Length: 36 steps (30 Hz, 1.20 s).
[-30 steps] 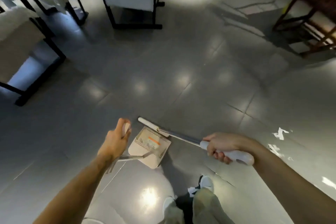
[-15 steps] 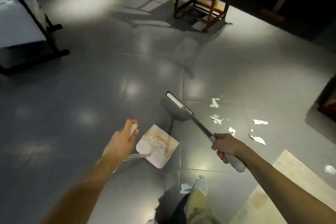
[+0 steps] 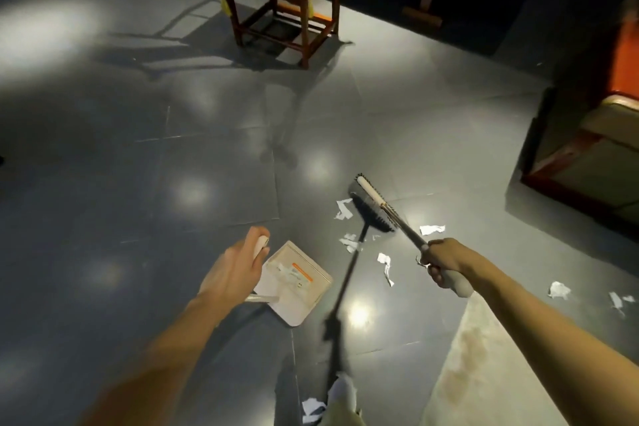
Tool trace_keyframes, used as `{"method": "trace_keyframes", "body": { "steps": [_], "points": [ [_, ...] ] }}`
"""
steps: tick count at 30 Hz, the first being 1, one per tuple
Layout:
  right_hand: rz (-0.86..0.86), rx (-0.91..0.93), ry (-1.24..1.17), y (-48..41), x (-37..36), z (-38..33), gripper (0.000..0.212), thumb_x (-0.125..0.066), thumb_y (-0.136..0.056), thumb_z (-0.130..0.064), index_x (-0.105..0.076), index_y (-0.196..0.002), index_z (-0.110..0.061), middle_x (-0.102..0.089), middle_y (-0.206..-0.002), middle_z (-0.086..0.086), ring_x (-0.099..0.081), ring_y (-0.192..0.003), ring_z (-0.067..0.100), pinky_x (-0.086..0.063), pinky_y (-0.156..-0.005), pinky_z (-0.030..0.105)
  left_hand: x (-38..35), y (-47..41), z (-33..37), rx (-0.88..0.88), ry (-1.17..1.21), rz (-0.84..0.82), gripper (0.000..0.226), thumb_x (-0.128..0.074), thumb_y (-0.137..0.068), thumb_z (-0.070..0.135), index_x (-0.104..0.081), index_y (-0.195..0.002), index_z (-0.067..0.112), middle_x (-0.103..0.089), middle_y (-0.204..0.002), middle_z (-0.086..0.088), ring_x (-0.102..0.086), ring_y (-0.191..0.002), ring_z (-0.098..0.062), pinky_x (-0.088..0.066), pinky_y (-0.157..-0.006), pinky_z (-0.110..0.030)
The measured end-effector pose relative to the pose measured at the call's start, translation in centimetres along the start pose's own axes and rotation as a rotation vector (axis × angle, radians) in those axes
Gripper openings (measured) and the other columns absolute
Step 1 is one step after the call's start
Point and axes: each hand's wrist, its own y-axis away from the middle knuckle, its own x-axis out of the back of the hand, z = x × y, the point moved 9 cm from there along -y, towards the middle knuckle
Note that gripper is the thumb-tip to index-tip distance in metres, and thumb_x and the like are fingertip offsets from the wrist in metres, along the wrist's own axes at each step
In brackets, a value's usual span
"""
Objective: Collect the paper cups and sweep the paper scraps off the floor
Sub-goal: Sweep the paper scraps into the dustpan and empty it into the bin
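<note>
My left hand (image 3: 232,272) grips the white handle of a beige dustpan (image 3: 295,284), which hangs low over the grey tiled floor. My right hand (image 3: 444,261) is closed on the white grip of a broom (image 3: 371,207); its dark bristle head sits on the floor among white paper scraps (image 3: 343,209). More paper scraps lie just right of the bristles (image 3: 431,229), between the pan and my right hand (image 3: 385,263), at the far right (image 3: 558,289), and by my shoe (image 3: 313,408). No paper cup is visible.
A dark wooden chair (image 3: 280,0) with a red cushion stands at the far centre. A low wooden piece with red trim (image 3: 587,162) fills the right side. A pale rug (image 3: 484,370) lies at the lower right under my right arm.
The view has swung to the right, bringing the scraps and chair closer to centre. The broom head has moved out to the right among the scraps. Both hands keep their grips.
</note>
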Motion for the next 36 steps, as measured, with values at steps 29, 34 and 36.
{"method": "trace_keyframes", "body": {
  "steps": [29,34,36],
  "points": [
    [-0.286,-0.254,-0.135,8.3,1.2,-2.8,0.053,-0.041,-0.084,0.000,-0.047,-0.133,-0.019,-0.038,-0.041,-0.001,-0.031,-0.029,0.007,-0.026,-0.034,0.011,-0.2,-16.2,6.0,-0.169,0.153,-0.126,0.015,-0.043,-0.098,0.032,-0.034,-0.094,0.044,-0.056,-0.080,-0.005,-0.053,-0.065,-0.019,-0.038,-0.051,-0.030],
    [-0.169,-0.232,-0.202,6.1,6.1,-0.4,0.052,-0.044,-0.083,0.002,-0.047,-0.134,-0.009,-0.040,-0.039,0.001,-0.033,-0.029,0.009,-0.030,-0.035,0.012,-1.5,-15.2,8.4,-0.180,0.170,-0.156,0.010,-0.041,-0.098,0.033,-0.036,-0.095,0.041,-0.057,-0.084,-0.006,-0.055,-0.069,-0.021,-0.043,-0.059,-0.033],
    [-0.111,-0.211,-0.187,5.0,7.9,0.8,0.046,-0.045,-0.083,0.004,-0.050,-0.128,-0.004,-0.040,-0.038,0.002,-0.034,-0.029,0.010,-0.032,-0.035,0.013,-2.4,-14.7,9.8,-0.193,0.164,-0.177,0.008,-0.041,-0.099,0.033,-0.037,-0.097,0.039,-0.056,-0.083,-0.005,-0.053,-0.066,-0.019,-0.040,-0.054,-0.029]
  ]
}}
